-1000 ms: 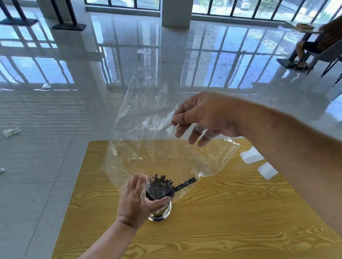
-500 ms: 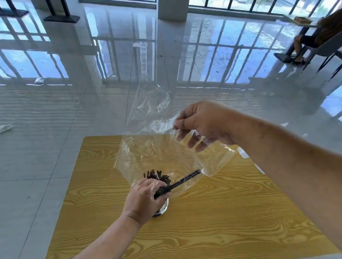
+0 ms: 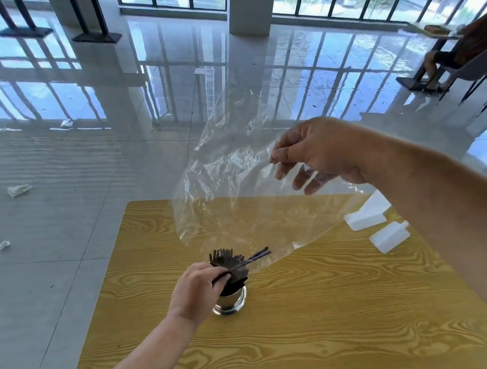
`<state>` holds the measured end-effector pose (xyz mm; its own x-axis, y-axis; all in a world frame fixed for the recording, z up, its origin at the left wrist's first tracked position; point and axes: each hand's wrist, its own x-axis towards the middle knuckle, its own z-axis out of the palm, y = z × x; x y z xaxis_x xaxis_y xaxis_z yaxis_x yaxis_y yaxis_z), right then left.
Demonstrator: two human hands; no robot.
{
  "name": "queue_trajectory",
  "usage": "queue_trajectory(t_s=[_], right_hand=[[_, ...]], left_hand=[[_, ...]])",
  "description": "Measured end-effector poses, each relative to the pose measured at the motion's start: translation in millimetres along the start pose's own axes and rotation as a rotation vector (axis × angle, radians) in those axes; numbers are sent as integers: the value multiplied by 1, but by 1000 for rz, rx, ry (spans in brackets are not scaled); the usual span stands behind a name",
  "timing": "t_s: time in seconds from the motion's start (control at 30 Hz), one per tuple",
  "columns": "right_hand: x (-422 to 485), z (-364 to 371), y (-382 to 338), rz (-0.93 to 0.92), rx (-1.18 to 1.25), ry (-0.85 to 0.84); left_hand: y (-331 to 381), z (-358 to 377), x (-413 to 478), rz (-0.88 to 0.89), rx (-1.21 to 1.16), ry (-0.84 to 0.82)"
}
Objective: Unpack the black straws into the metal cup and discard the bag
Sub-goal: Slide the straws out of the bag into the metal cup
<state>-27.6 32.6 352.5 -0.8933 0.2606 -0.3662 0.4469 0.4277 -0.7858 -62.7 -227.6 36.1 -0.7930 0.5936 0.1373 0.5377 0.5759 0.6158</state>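
A metal cup stands on the wooden table, filled with a bundle of black straws. My left hand grips the straws just above the cup's rim; two of them lean out to the right. The clear plastic bag hangs in the air above the cup, and my right hand pinches its upper edge between thumb and fingers. The bag's lower edge hangs just clear of the straw tops.
White foam pieces lie on the table's far right part. Crumpled scraps are scattered on the tiled floor to the left. A seated person is at another table at the far right.
My right hand has lifted the bag up and to the right, off the straws. My left hand has stayed on the straws at the cup.
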Motion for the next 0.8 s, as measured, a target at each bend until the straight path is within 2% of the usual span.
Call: queue_trajectory(t_s=[0.1,0.2,0.3,0.53,0.8], right_hand=[[-1,-8,-6,-27,-12,18],[-2,-13,-11,-48,-18,35],[-2,-19,-11,-60,-24,44],[-2,-37,3,-40,-27,61],[-6,-55,42,-16,118,56]], left_hand=[[-1,0,4,-40,73,-37],[-4,1,7,-75,188,-161],[-3,2,10,-106,161,-211],[-2,-1,11,-142,53,-162],[11,-17,30,-229,-124,-124]])
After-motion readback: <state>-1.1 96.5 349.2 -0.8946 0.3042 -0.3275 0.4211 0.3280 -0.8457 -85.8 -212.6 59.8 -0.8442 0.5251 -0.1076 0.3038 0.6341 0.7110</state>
